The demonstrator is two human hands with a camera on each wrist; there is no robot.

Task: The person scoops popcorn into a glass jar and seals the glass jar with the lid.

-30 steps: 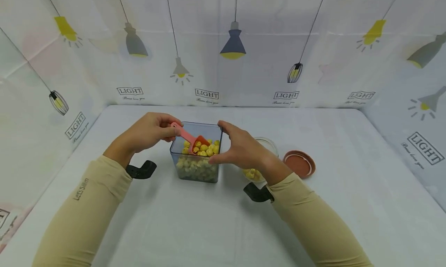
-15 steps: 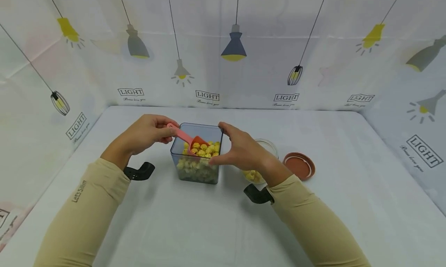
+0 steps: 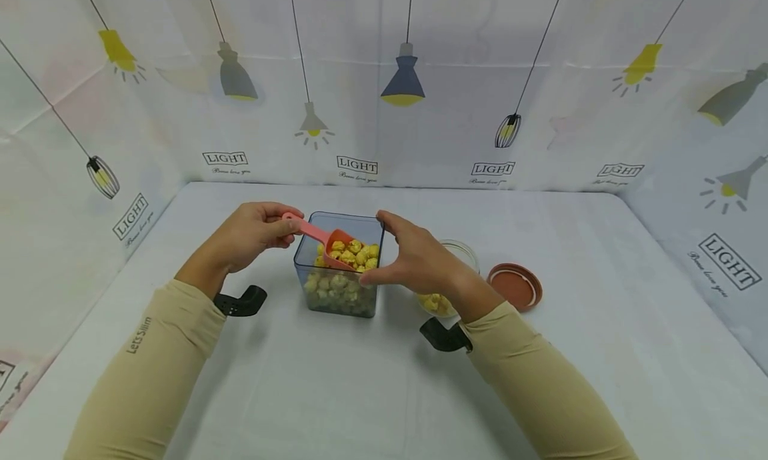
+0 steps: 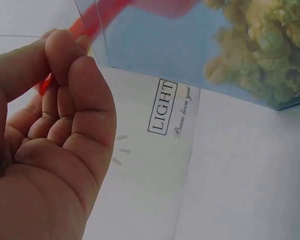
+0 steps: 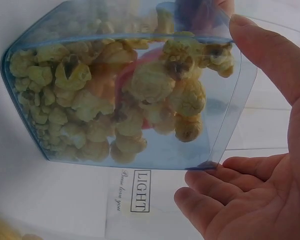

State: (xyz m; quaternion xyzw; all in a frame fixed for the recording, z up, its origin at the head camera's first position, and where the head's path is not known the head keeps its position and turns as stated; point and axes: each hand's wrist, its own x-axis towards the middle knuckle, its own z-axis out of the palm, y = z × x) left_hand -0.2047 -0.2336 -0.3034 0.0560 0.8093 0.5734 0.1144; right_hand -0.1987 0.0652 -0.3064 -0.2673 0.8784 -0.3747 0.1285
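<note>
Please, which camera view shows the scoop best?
The head view, because it shows the scoop nearly whole. Left wrist shows only parts, some through the box; right wrist shows only pink patches behind popcorn.

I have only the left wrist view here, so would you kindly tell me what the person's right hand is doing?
Observer: In the head view, the right hand holds the blue-tinted clear container at its right side, between thumb and fingers.
Operator: Thank you; is there anything else on the table that I am missing?
Observer: Yes, a round reddish-brown lid lies to the right of a clear jar.
</note>
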